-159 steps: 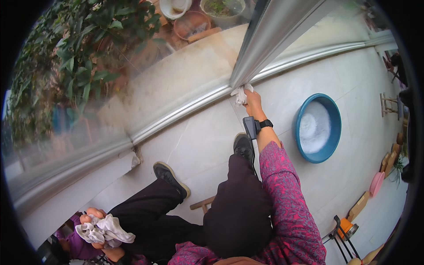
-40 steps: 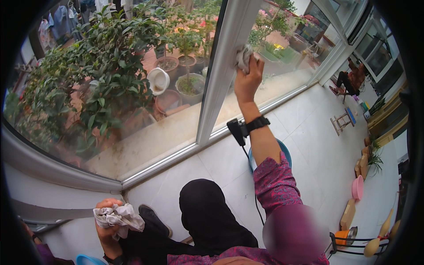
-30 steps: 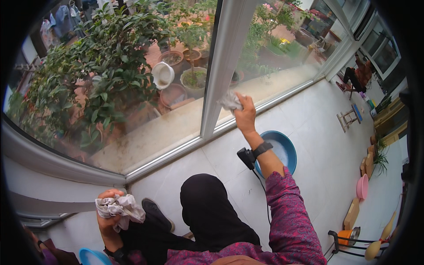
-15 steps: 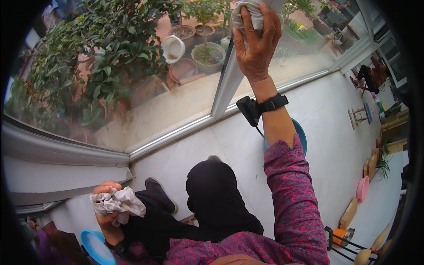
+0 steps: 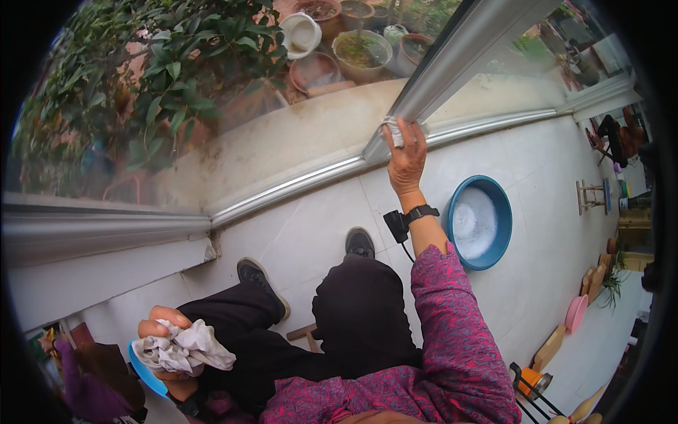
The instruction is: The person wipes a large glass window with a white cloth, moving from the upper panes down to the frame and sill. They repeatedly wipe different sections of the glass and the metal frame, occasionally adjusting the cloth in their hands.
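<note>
My right hand (image 5: 407, 157) presses a folded pale cloth (image 5: 393, 132) against the lower part of the grey-white window post (image 5: 452, 67), just above the bottom rail. Its fingers are wrapped over the cloth. Low on the left, beside my knee, my left hand (image 5: 164, 321) grips a crumpled whitish rag (image 5: 185, 348), which bulges out between thumb and fingers. Large glass panes (image 5: 233, 141) stand on both sides of the post, with a smeared look low down on the left one.
A blue basin (image 5: 510, 222) of foamy water stands on the tiled floor, right of my forearm. Behind my left hand is a light-blue object (image 5: 145, 371). Potted plants (image 5: 361, 53) show through the glass. Farther right are a small stool (image 5: 593, 196) and a pink basin (image 5: 576, 313).
My right hand has slid the cloth down the post, from high up to near its foot. The foamy basin has come into fuller view. My left hand still grips its rag.
</note>
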{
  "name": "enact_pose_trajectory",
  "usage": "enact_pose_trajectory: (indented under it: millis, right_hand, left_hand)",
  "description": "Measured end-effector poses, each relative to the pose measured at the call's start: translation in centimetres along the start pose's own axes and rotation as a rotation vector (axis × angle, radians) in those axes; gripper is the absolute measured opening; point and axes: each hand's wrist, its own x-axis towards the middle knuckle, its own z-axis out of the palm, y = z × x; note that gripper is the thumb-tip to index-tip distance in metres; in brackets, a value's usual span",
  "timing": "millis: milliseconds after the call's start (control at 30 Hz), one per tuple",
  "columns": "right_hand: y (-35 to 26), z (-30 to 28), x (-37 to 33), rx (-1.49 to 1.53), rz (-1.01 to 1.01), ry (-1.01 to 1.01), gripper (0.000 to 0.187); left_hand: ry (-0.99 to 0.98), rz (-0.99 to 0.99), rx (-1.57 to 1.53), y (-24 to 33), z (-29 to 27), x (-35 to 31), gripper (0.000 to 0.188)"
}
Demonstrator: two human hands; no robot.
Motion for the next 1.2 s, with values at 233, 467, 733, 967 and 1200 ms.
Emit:
enact_pose_trajectory:
  millis: [233, 467, 733, 967, 1200]
  right_hand:
    - [1.3, -1.5, -10.3, 0.412, 0.532, -0.424, 0.051]
    - [4.4, -13.9, -4.6, 1.05, 1.145, -0.22, 0.058]
    - [-1.3, -36.6, 11.5, 1.939, 0.764, -0.197, 0.039]
    - [-10.8, -39.4, 17.5, 1.897, 0.561, -0.331, 0.043]
    - [-11.7, -20.8, 13.3, 1.771, 0.983, -0.502, 0.03]
  left_hand:
    - [-0.004, -0.038, -0.068, 0.2, 0.4, 0.2, 0.057]
    - [-0.089, 0.025, 0.023, 0.4, 0.0, 0.2, 0.064]
    - [-0.16, 0.026, -0.154, 1.3, -2.2, 0.0, 0.066]
    - [-0.069, -0.037, -0.186, 2.4, -4.2, -0.5, 0.07]
    - [0.039, -0.06, 0.004, 4.4, -3.0, -0.6, 0.067]
